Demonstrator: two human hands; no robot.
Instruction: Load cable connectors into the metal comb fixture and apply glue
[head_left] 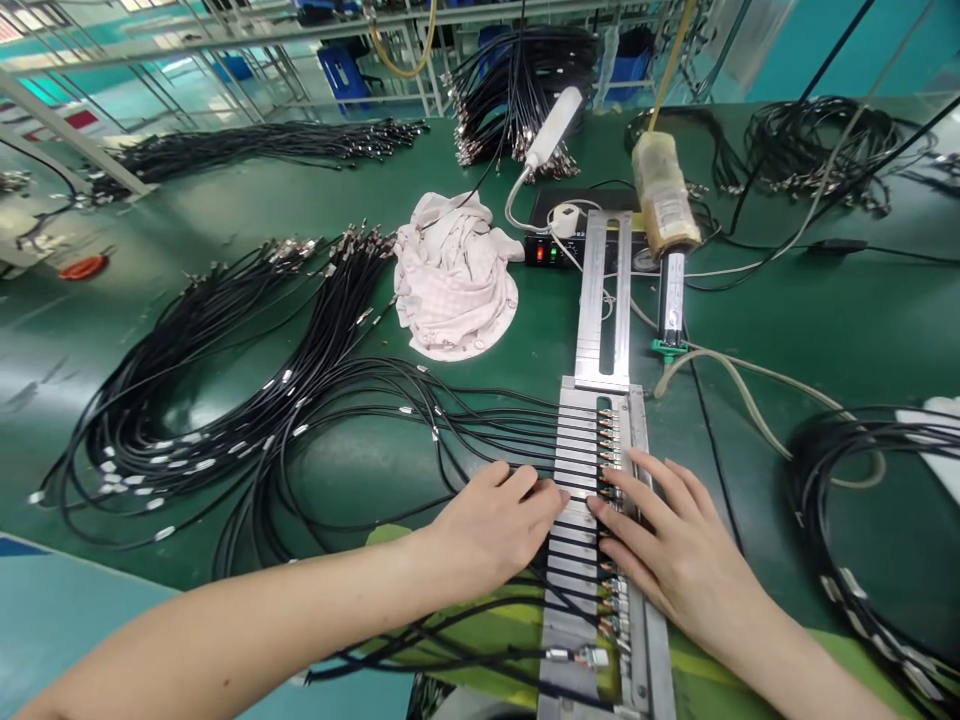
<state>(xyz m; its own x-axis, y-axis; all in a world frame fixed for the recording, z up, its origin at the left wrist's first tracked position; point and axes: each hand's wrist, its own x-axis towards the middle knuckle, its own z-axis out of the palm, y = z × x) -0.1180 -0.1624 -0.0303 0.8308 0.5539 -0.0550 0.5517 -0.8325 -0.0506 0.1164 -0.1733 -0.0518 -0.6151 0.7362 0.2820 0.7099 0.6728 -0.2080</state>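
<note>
A long metal fixture (577, 392) lies lengthwise in front of me, with several black cables (495, 415) laid side by side across it. Their stripped ends and small metal connectors (604, 430) line up along its right side. My left hand (491, 525) is curled at the fixture's left edge, thumb and fingers closed on a black cable that they mostly hide. Over the connector row, my right hand (679, 545) rests with its fingers spread, fingertips touching the fixture and cable ends. Nearer me, a cable with a larger connector (589, 657) lies across the fixture.
Cable bundles (187, 440) spread over the green table (352, 200) at left; another coil (817, 500) lies at right. A pink cloth (457, 280), a black control box (551, 250) with lit switches, a white lamp (555, 125) and a hanging syringe dispenser (671, 290) stand beyond the fixture.
</note>
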